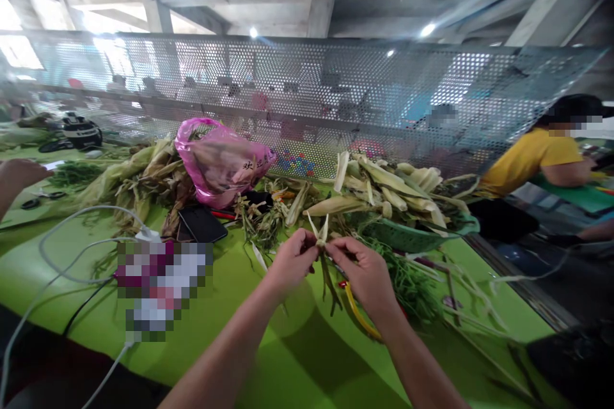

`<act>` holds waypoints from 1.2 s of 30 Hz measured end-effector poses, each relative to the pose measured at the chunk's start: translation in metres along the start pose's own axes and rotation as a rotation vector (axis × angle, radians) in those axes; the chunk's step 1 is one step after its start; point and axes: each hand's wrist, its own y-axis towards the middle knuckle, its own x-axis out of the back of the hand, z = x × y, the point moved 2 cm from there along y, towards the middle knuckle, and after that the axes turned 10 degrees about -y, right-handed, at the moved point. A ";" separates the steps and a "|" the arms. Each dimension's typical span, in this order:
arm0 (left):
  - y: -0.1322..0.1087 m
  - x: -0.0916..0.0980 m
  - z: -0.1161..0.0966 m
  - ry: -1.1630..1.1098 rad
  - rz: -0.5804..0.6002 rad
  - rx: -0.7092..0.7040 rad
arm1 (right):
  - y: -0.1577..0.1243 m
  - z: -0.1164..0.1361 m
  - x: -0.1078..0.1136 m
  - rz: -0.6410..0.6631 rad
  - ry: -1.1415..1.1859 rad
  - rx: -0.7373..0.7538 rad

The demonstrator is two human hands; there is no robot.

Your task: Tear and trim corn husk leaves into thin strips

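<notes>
Over the green tabletop, my left hand (293, 260) and my right hand (365, 267) pinch a small corn husk piece (321, 241) between them. Two pale pointed tips stick up from it, and darker strips hang below. Fingers of both hands are closed on it near its middle. Under my right hand lies a curved yellow handle (357, 313), partly hidden by the wrist. Beyond my hands a green basket (417, 236) carries a heap of dry corn husks (388, 188). Thin green strands (415, 287) lie beside my right hand.
A pink plastic bag (215, 163) stands at the back among dry husks (148, 182). A dark phone (202, 225), white cables (71, 209) and scissors (45, 195) lie leftward. A perforated metal screen (288, 77) runs behind. A person in yellow (532, 150) sits right; another person's hand (19, 172) shows left.
</notes>
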 end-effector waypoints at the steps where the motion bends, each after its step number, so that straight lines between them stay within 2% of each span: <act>1: 0.000 0.000 0.000 0.012 -0.005 -0.003 | 0.000 -0.001 0.000 -0.017 -0.013 0.007; 4: -0.002 -0.001 -0.002 -0.003 -0.023 0.004 | 0.002 -0.005 0.000 -0.024 0.018 -0.018; 9: -0.007 -0.002 -0.008 -0.137 -0.047 0.157 | 0.002 -0.006 0.000 -0.012 0.074 -0.057; 12: -0.009 -0.002 -0.012 -0.230 -0.023 0.189 | 0.003 -0.006 0.002 -0.010 0.097 -0.071; 19: -0.008 0.000 -0.015 -0.217 -0.024 0.114 | 0.004 -0.014 -0.003 0.100 0.301 -0.135; 25: -0.006 -0.001 -0.007 -0.162 -0.021 0.093 | 0.002 -0.021 -0.013 0.097 0.278 -0.148; 30: -0.003 0.007 -0.009 0.104 -0.108 -0.137 | 0.002 -0.020 -0.013 0.201 0.361 -0.170; 32: -0.002 0.011 -0.011 0.154 -0.111 -0.186 | 0.002 -0.017 -0.013 0.264 0.385 -0.192; 36: -0.001 0.016 -0.013 0.117 -0.034 -0.077 | 0.002 -0.015 -0.012 0.284 0.421 -0.226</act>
